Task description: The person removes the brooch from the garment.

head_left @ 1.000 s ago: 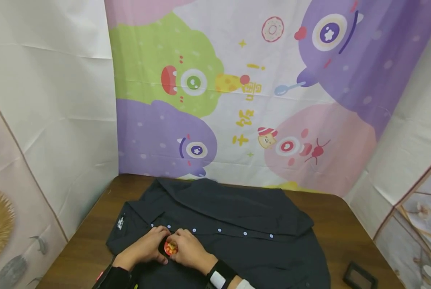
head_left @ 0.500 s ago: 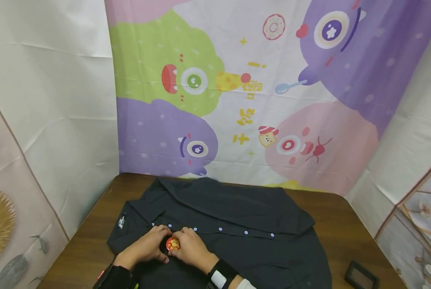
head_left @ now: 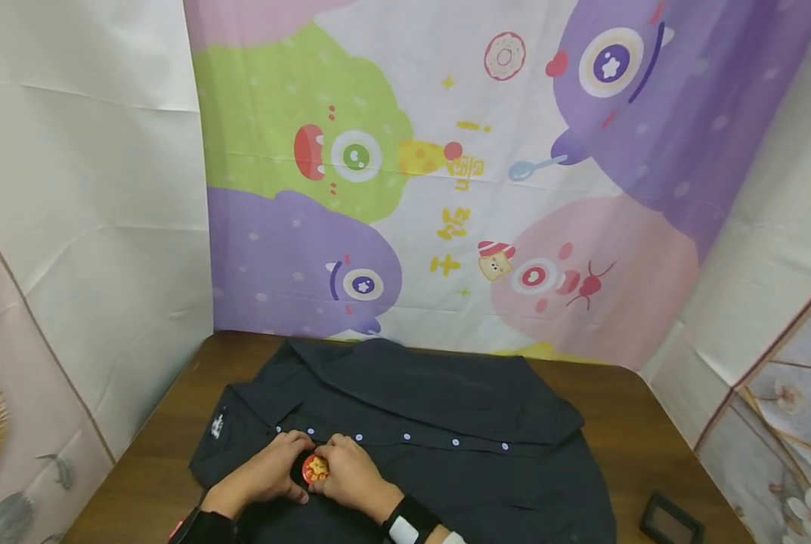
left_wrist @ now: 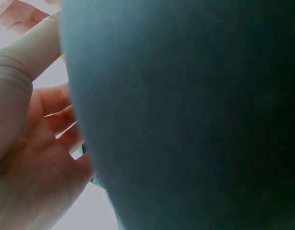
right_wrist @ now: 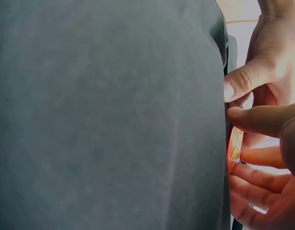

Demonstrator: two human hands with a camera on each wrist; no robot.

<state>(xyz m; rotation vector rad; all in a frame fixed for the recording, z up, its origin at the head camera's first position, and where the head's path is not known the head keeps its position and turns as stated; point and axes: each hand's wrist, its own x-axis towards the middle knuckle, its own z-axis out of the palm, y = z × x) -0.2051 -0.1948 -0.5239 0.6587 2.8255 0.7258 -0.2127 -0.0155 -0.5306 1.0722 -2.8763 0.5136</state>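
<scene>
A dark button-up shirt (head_left: 487, 404) lies spread on the table, with a row of pale buttons across it. At its left part, my right hand (head_left: 357, 477) pinches a small round red badge (head_left: 317, 470) with a gold figure, thumb and index finger at its edge. Just left of the badge, my left hand (head_left: 267, 470) holds the shirt cloth, thumb and fingers set apart around the badge. In the right wrist view the badge (right_wrist: 236, 144) shows edge-on against the shirt, both thumbs close by. Cloth fills most of the left wrist view, hiding the left fingertips (left_wrist: 56, 98).
The brown wooden table (head_left: 650, 431) has a small black rectangular frame (head_left: 670, 520) at its right front. A cartoon-printed cloth (head_left: 446, 295) hangs behind it, and pale sheets (head_left: 119, 249) line the sides. A white print marks the shirt's left end.
The whole head view has shifted slightly left. The badge has turned a little and shows more of its face. Both hands keep nearly the same place on the shirt.
</scene>
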